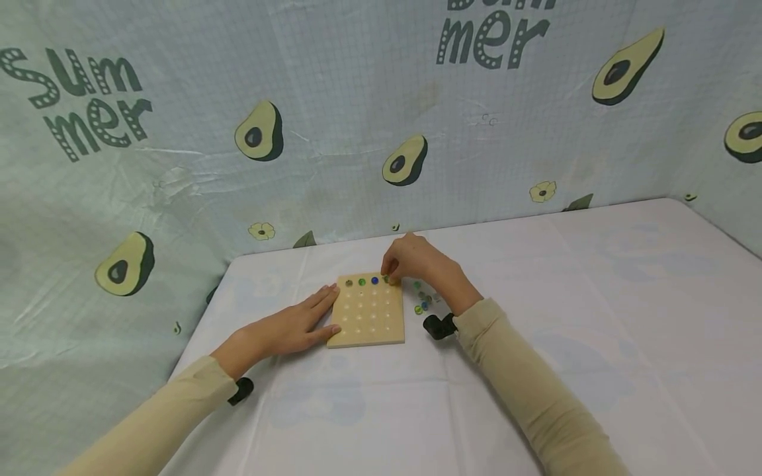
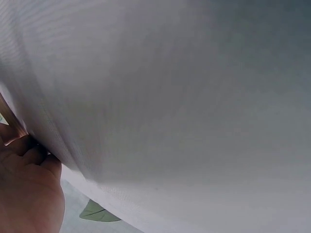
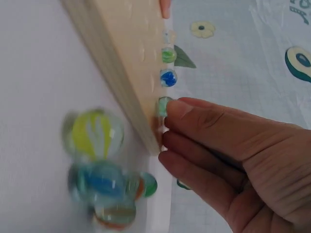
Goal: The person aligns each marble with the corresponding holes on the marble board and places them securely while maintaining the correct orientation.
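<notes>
marble going in the top row

held the wooden board point(image 1: 368, 311) still on the white table point(image 1: 595, 317) with flat left hand point(image 1: 286, 328), fingers straight along its left edge. pinched a green marble point(image 3: 163, 106) in right hand point(image 1: 417, 261) over the back row. kept loose marbles point(image 1: 424, 301) close by, right of the board, for easy picking.

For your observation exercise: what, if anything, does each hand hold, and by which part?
The right hand pinches a small green glass marble at its side, on the square wooden peg board. The left hand holds nothing, resting flat against the board's left edge.
</notes>
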Action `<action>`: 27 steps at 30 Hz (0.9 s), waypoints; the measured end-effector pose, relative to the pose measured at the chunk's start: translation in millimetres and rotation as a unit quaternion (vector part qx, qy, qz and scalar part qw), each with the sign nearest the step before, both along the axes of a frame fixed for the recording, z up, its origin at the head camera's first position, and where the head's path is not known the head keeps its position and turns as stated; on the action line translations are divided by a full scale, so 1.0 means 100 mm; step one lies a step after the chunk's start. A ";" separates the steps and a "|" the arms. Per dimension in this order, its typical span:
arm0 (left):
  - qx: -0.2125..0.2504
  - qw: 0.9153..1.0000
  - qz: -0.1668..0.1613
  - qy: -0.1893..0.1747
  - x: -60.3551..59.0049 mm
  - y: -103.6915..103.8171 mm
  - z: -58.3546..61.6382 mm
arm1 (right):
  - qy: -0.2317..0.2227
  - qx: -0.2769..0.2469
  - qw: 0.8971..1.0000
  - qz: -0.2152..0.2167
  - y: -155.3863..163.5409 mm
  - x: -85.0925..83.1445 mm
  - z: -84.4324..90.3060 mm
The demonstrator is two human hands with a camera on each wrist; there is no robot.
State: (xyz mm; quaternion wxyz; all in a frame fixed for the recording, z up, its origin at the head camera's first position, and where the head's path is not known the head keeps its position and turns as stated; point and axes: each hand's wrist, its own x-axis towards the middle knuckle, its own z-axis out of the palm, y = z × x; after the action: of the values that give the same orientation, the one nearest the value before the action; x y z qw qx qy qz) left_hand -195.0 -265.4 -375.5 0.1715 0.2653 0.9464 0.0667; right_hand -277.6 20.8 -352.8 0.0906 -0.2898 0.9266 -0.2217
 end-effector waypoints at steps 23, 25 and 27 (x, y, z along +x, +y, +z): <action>-0.006 1.000 0.004 -0.001 0.00 -0.02 0.00 | 0.056 0.049 0.993 0.094 0.83 0.41 0.00; -0.004 1.000 0.006 -0.003 0.00 -0.02 -0.01 | 0.051 0.056 0.992 0.096 0.82 0.41 -0.01; -0.003 1.000 0.007 -0.003 0.01 -0.02 -0.01 | 0.047 0.059 0.992 0.098 0.81 0.42 -0.02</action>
State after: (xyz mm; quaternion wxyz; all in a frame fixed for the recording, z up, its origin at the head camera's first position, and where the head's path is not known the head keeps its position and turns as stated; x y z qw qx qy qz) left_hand -194.2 -267.3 -377.0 0.1746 0.2582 0.9479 0.0654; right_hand -235.6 101.4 -354.5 0.0853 -0.3834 0.9085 -0.1428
